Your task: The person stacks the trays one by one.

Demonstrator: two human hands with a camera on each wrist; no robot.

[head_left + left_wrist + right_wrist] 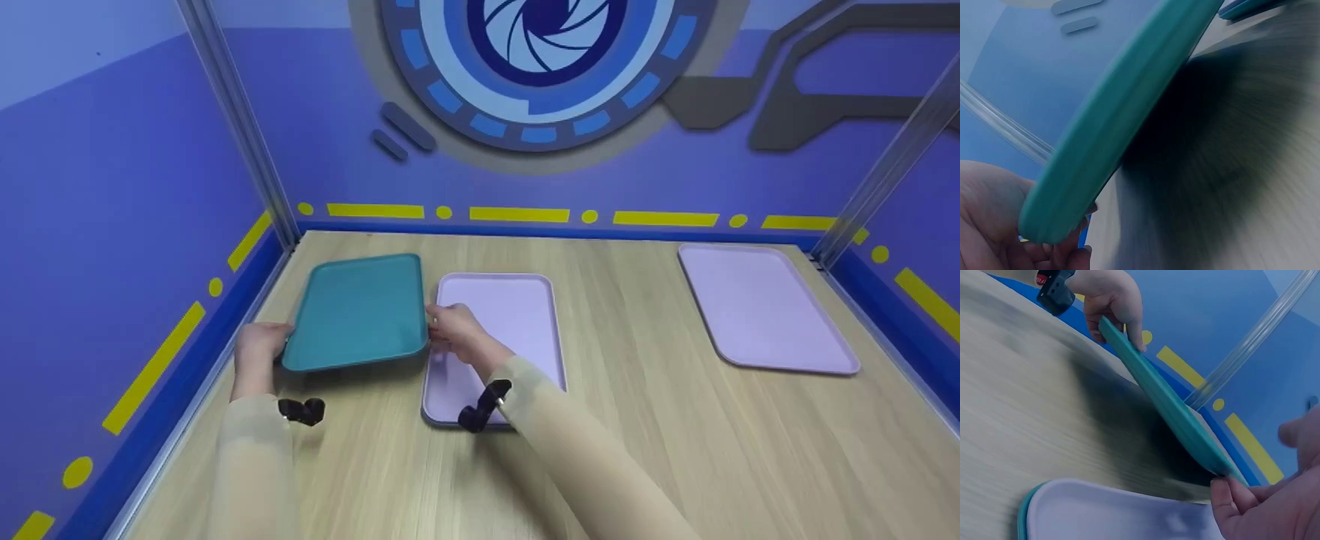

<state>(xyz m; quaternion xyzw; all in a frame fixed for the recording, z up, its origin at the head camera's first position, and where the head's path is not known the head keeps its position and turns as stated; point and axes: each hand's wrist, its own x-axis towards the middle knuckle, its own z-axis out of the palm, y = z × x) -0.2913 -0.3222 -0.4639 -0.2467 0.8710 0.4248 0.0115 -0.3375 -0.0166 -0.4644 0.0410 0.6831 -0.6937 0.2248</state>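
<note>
A teal tray [360, 311] is held tilted above the left part of the table, its shadow falling beneath it. My left hand [259, 349] grips its left edge near the front corner, thumb on top and fingers below. At the opposite edge, my right hand [459, 330] has its fingers curled under the rim, while the thumb [1291, 433] stands over the tray's upper side. Just right of it lies a light purple tray [499, 315], partly covered by my right hand and forearm. A teal rim [1023, 517] shows under that purple tray in the right wrist view.
Another light purple tray [769, 307] lies at the right side of the wooden table [630, 420]. Blue panel walls [142, 202] with yellow marks and metal corner posts [244, 120] enclose the table at the left, back and right.
</note>
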